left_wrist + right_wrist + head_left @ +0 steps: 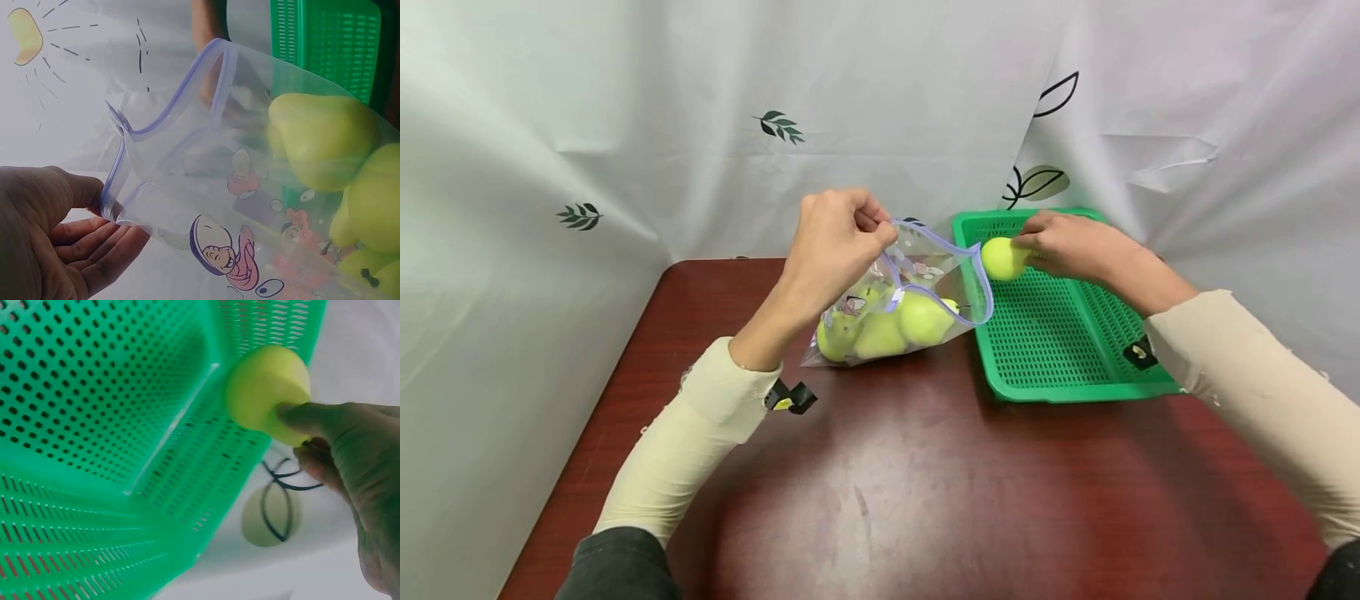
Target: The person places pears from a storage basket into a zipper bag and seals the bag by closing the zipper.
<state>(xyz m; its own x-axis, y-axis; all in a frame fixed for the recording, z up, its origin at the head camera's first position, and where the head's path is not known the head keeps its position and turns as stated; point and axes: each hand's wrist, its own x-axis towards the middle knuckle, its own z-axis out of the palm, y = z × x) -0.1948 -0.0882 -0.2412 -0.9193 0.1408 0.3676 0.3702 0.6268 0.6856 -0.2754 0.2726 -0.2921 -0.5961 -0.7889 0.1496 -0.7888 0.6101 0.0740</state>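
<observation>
My left hand [833, 246] pinches the purple-edged rim of a clear zip bag [181, 162] printed with cartoon figures. The bag's mouth gapes toward the right, and several yellow-green pears [925, 318] lie inside it. In the left wrist view, thumb and fingers hold one corner of the rim, with a pear [322, 134] visible through the plastic. My right hand [1067, 242] grips another pear [265, 390] between thumb and fingers. That pear is above the left side of a green basket [1045, 333], close to the bag's opening.
The green perforated basket stands on the dark red table [880, 500], right of the bag. Behind the table hangs a white curtain [880, 100] with leaf prints. A small black device [790, 397] is strapped at the left wrist.
</observation>
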